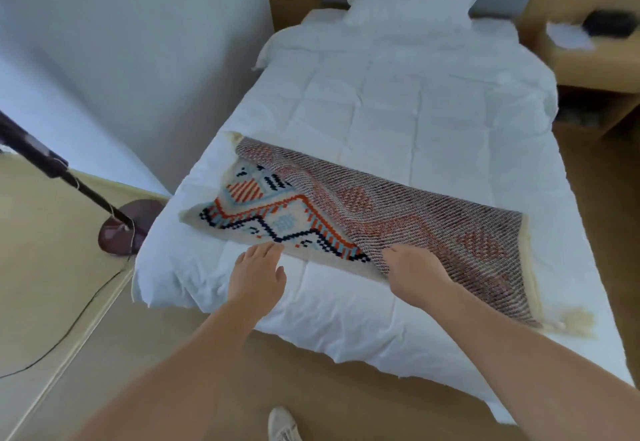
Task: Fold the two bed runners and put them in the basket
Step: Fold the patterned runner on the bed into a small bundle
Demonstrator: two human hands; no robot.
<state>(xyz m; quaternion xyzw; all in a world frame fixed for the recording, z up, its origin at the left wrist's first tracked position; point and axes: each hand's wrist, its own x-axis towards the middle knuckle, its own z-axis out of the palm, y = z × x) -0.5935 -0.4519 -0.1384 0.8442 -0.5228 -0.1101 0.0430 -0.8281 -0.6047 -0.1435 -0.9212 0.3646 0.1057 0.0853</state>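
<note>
One woven bed runner (398,212) lies across the foot of the white bed (398,104), partly folded over itself. Its dark striped underside covers the right part, and the cream face with orange, blue and black pattern shows at the left. My right hand (412,272) grips the folded layer's near edge, fingers tucked under the fabric. Just left of it, my left hand (258,272) hovers flat with fingers apart at the runner's near edge, holding nothing. No second runner and no basket are in view.
A floor lamp with a dark pole and round base (128,229) stands left of the bed, its cable trailing over the floor. A white pillow (412,4) lies at the headboard. A wooden nightstand (595,56) stands at the right. My shoe (282,425) shows below.
</note>
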